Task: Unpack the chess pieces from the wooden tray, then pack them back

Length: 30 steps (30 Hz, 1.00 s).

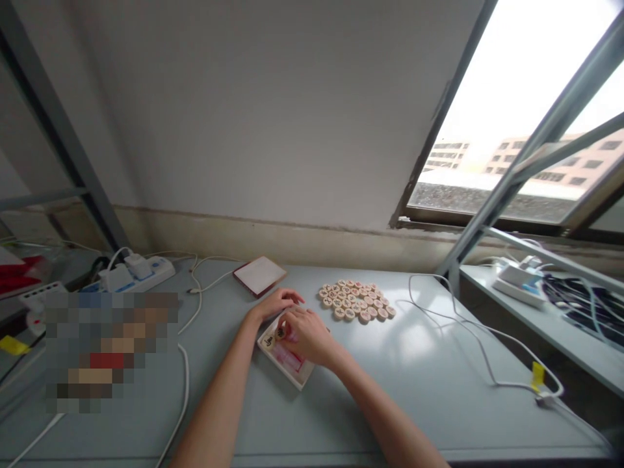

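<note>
A shallow, light-coloured box lies at an angle on the table, with red markings on its inner floor. One round Chinese chess piece sits in its left corner. My right hand is over the box, its fingers pinched on another Chinese chess piece beside the first. Along the far left edge of the box, my left hand rests with bent fingers against the rim; their tips are partly hidden behind the right hand. Several loose Chinese chess pieces lie face up in a cluster to the right.
Behind my left hand lies a flat lid with a dark red edge. A white power strip and cables are at the left, beside a blurred patch. Another white cable loops across the right side. Metal posts and a window stand beyond.
</note>
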Each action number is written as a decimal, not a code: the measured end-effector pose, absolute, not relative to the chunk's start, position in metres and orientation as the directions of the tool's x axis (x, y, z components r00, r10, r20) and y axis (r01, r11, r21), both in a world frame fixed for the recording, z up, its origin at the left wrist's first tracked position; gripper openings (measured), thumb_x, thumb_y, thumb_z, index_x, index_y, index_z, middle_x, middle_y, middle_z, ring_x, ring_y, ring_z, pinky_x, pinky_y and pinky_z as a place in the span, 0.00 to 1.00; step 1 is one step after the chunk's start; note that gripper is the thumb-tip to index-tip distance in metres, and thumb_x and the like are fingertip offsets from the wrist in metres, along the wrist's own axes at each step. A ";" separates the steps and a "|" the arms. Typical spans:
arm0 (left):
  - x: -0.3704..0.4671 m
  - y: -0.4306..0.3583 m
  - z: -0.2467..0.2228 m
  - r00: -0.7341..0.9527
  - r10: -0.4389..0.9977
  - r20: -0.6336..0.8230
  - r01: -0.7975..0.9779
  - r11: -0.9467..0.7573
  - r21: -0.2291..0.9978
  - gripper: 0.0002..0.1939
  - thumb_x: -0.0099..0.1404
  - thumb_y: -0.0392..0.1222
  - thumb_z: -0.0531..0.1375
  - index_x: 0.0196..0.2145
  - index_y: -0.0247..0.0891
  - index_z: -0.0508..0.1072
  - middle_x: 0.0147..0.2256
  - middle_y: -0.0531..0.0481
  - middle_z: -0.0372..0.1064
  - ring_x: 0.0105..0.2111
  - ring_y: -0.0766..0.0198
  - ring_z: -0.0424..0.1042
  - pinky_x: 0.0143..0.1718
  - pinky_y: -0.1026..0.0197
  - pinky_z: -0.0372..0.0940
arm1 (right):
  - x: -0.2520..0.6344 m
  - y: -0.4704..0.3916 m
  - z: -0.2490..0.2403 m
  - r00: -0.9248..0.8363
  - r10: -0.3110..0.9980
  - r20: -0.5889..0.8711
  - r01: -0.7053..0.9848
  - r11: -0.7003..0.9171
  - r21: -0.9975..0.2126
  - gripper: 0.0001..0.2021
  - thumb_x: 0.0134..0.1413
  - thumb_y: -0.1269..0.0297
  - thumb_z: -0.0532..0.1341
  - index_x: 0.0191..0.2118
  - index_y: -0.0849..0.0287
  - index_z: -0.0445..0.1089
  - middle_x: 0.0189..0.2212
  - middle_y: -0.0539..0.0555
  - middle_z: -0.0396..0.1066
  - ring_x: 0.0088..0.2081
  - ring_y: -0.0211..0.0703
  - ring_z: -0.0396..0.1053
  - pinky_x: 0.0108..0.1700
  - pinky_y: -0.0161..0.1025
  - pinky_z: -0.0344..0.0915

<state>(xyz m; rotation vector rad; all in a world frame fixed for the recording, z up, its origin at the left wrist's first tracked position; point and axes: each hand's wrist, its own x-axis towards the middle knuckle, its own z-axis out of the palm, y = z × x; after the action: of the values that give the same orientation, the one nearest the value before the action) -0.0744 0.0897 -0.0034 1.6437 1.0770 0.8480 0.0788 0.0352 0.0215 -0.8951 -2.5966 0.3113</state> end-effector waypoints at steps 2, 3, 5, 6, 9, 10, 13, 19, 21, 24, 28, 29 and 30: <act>-0.074 0.090 -0.003 0.367 0.929 0.050 0.265 -0.156 0.952 0.12 0.47 0.33 0.54 0.30 0.33 0.72 0.33 0.48 0.70 0.36 0.63 0.67 0.42 0.62 0.59 | 0.089 0.043 0.031 -0.709 0.659 0.251 0.524 0.731 -0.436 0.09 0.44 0.62 0.61 0.34 0.58 0.66 0.31 0.51 0.68 0.33 0.38 0.65 0.35 0.34 0.57; -0.073 0.090 -0.002 0.371 0.927 0.052 0.265 -0.159 0.951 0.11 0.47 0.33 0.54 0.30 0.33 0.72 0.32 0.49 0.70 0.35 0.63 0.67 0.41 0.62 0.60 | 0.096 0.047 0.036 -0.692 0.676 0.253 0.507 0.704 -0.497 0.09 0.45 0.61 0.60 0.34 0.57 0.66 0.29 0.49 0.68 0.30 0.36 0.64 0.33 0.33 0.57; -0.073 0.089 -0.001 0.377 0.925 0.047 0.259 -0.154 0.954 0.11 0.47 0.33 0.54 0.29 0.32 0.72 0.30 0.49 0.70 0.33 0.64 0.66 0.38 0.63 0.60 | 0.113 0.057 0.046 -0.629 0.724 0.285 0.484 0.651 -0.585 0.10 0.47 0.59 0.59 0.36 0.57 0.66 0.26 0.47 0.67 0.27 0.33 0.63 0.30 0.31 0.56; -0.072 0.088 -0.001 0.377 0.925 0.037 0.255 -0.142 0.956 0.12 0.47 0.33 0.53 0.30 0.32 0.72 0.30 0.49 0.70 0.32 0.64 0.66 0.36 0.63 0.60 | 0.122 0.062 0.049 -0.589 0.748 0.306 0.489 0.631 -0.602 0.11 0.47 0.58 0.58 0.36 0.57 0.66 0.25 0.47 0.66 0.27 0.33 0.62 0.30 0.31 0.55; -0.071 0.085 0.001 0.361 0.933 -0.002 0.247 -0.093 0.965 0.15 0.46 0.33 0.53 0.33 0.32 0.72 0.30 0.49 0.69 0.30 0.65 0.66 0.32 0.64 0.59 | 0.150 0.076 0.050 -0.514 0.814 0.270 0.588 0.564 -0.580 0.11 0.47 0.57 0.58 0.36 0.57 0.67 0.25 0.48 0.66 0.27 0.35 0.62 0.29 0.32 0.55; -0.070 0.083 0.001 0.358 0.934 -0.014 0.243 -0.078 0.967 0.15 0.46 0.32 0.52 0.33 0.32 0.72 0.30 0.49 0.69 0.29 0.65 0.66 0.31 0.65 0.59 | 0.157 0.080 0.048 -0.509 0.829 0.231 0.636 0.543 -0.548 0.10 0.46 0.59 0.59 0.35 0.57 0.67 0.26 0.49 0.67 0.28 0.35 0.62 0.29 0.32 0.55; -0.070 0.081 0.002 0.354 0.935 -0.030 0.225 -0.054 0.973 0.16 0.45 0.32 0.52 0.33 0.32 0.72 0.30 0.49 0.68 0.29 0.66 0.65 0.30 0.65 0.59 | 0.171 0.086 0.043 -0.506 0.846 0.169 0.751 0.529 -0.394 0.06 0.45 0.68 0.59 0.33 0.58 0.67 0.29 0.51 0.68 0.31 0.38 0.63 0.32 0.33 0.55; -0.070 0.084 0.002 0.367 0.930 -0.004 0.221 -0.083 0.972 0.15 0.45 0.31 0.53 0.32 0.32 0.72 0.28 0.50 0.68 0.29 0.66 0.65 0.32 0.65 0.59 | 0.137 0.065 0.042 -0.658 0.699 0.281 0.600 0.712 -0.365 0.09 0.47 0.68 0.59 0.38 0.57 0.64 0.31 0.50 0.65 0.35 0.38 0.62 0.36 0.33 0.55; -0.070 0.085 0.002 0.360 0.933 0.021 0.231 -0.111 0.967 0.13 0.45 0.32 0.53 0.30 0.32 0.72 0.28 0.50 0.68 0.30 0.65 0.65 0.33 0.65 0.59 | 0.123 0.056 0.042 -0.710 0.645 0.284 0.572 0.763 -0.301 0.09 0.47 0.66 0.60 0.37 0.56 0.64 0.34 0.51 0.65 0.38 0.39 0.61 0.39 0.35 0.55; -0.070 0.085 0.001 0.357 0.933 0.039 0.242 -0.133 0.961 0.14 0.45 0.32 0.53 0.31 0.33 0.72 0.29 0.50 0.68 0.31 0.65 0.65 0.34 0.65 0.59 | 0.121 0.055 0.044 -0.660 0.673 0.334 0.653 0.734 -0.187 0.08 0.48 0.65 0.60 0.37 0.55 0.66 0.36 0.52 0.66 0.41 0.43 0.61 0.41 0.38 0.53; -0.071 0.084 0.000 0.343 0.939 0.001 0.232 -0.085 0.969 0.16 0.45 0.31 0.52 0.33 0.33 0.72 0.28 0.50 0.67 0.29 0.67 0.64 0.30 0.66 0.58 | 0.153 0.074 0.049 -0.436 0.821 0.369 0.811 0.536 -0.234 0.09 0.55 0.61 0.52 0.32 0.58 0.66 0.29 0.53 0.68 0.34 0.41 0.64 0.35 0.36 0.54; -0.071 0.083 0.000 0.341 0.940 -0.009 0.227 -0.073 0.971 0.17 0.45 0.31 0.52 0.33 0.32 0.72 0.28 0.50 0.67 0.28 0.67 0.64 0.29 0.66 0.58 | 0.162 0.079 0.049 -0.416 0.843 0.342 0.823 0.509 -0.254 0.10 0.55 0.59 0.52 0.32 0.58 0.66 0.28 0.52 0.69 0.32 0.40 0.64 0.33 0.35 0.53; -0.071 0.083 0.001 0.341 0.940 -0.017 0.224 -0.064 0.972 0.17 0.44 0.31 0.52 0.33 0.32 0.72 0.28 0.50 0.67 0.28 0.66 0.64 0.29 0.66 0.58 | 0.169 0.084 0.049 -0.419 0.856 0.303 0.823 0.499 -0.271 0.10 0.54 0.57 0.54 0.32 0.57 0.67 0.28 0.52 0.69 0.30 0.40 0.64 0.31 0.34 0.53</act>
<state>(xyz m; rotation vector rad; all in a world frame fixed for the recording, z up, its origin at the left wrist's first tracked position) -0.0709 0.0829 0.0010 1.5397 1.0949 0.8431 0.1691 0.0836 0.0486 -1.3914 -2.3466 0.1121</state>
